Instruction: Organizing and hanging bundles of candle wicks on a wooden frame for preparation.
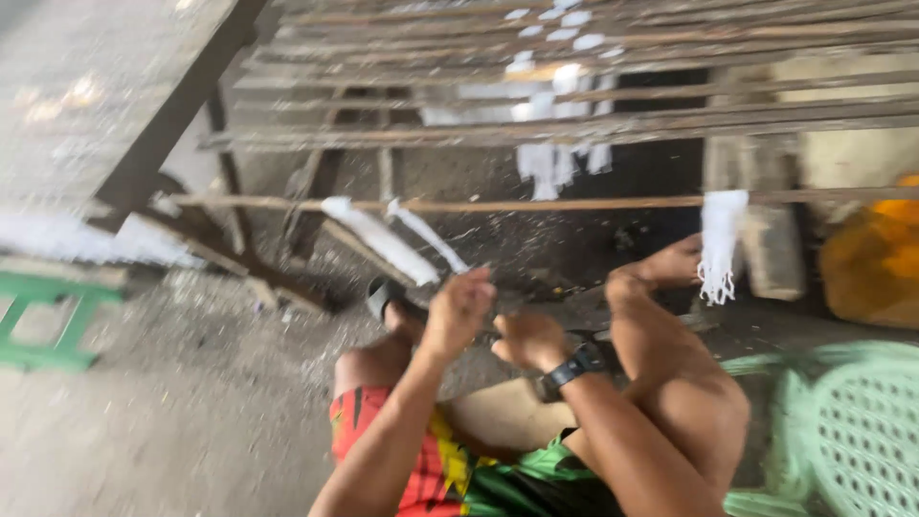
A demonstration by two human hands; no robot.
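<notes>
The picture is blurred by motion. My left hand (461, 308) is raised in front of me with its fingers curled into a loose fist. Just to its right and a little lower is my right hand (529, 339), also curled, with a black watch (574, 369) on its wrist. The two hands are close together, almost touching. The blur hides whether anything thin lies between them. I am seated in red, yellow and green shorts (436, 469). My bare right foot (670, 263) is crossed over, and a dark sandal (388, 292) is on my left foot.
A wooden rack of long slats (574, 129) spans the upper half, with white fibre bundles (720, 244) hanging from it and one (378, 239) lying slanted. A green bench (48, 321) stands at the left. A pale green plastic chair (852, 431) and an orange-yellow heap (876, 254) are at the right.
</notes>
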